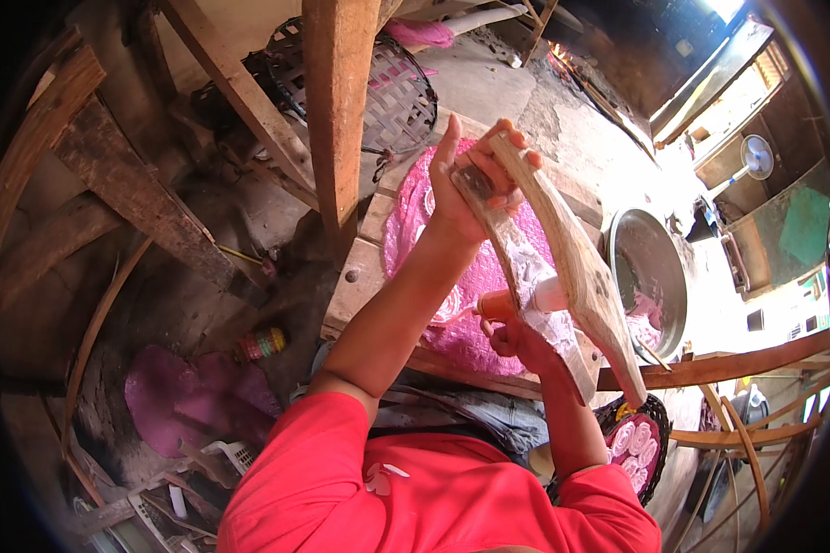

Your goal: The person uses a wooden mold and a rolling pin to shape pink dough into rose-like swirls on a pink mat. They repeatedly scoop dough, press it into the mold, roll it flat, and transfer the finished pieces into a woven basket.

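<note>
A wooden hand press (572,249) with two long levers slants across the middle of the view. A pale plunger (551,295) shows between its levers, and an orange cylinder (495,305) sticks out below the lower one. Whitish-pink dough smears the lower lever. My left hand (484,175) is closed around the upper ends of the levers. Beside the orange cylinder, my right hand (518,343) is curled against the press, partly hidden by the lower lever. Beneath lies a bright pink textured sheet (475,346), with a pale coil of dough strands (447,309) at its left part.
The sheet rests on a wooden bench (367,235). To the right stands a metal basin (678,276) with pink dough. A dark basket (657,415) holds several pink coils. A wooden post (337,111) rises near a woven basket (392,97). Fire (560,60) burns at the back.
</note>
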Tool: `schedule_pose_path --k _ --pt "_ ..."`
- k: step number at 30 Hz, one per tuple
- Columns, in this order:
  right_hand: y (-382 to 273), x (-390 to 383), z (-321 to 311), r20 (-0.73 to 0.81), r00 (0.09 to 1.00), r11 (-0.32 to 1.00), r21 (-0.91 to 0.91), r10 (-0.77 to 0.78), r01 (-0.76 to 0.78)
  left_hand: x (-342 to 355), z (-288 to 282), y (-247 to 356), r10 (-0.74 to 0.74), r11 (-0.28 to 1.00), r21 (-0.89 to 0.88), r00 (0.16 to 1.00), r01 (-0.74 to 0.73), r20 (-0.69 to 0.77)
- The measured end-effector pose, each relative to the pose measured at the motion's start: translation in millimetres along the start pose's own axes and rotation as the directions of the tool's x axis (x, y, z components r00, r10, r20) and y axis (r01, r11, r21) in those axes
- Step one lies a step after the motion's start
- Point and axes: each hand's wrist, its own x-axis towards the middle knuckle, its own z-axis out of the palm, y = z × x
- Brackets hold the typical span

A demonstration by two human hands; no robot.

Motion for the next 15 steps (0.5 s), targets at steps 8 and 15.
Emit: schedule_pose_path --k 8,15 --pt "-26.2 35.9 -13.9 -0.166 0.974 0.818 -0.574 -0.156 0.033 11.6 43.8 20.1 -0.010 1.000 0.010 0.974 0.008 0.226" --pt "-38.3 33.3 14.6 -0.175 0.908 0.670 -0.729 -0.381 0.140 10.9 61.9 25.4 -0.083 0.996 0.058 0.973 0.073 0.214"
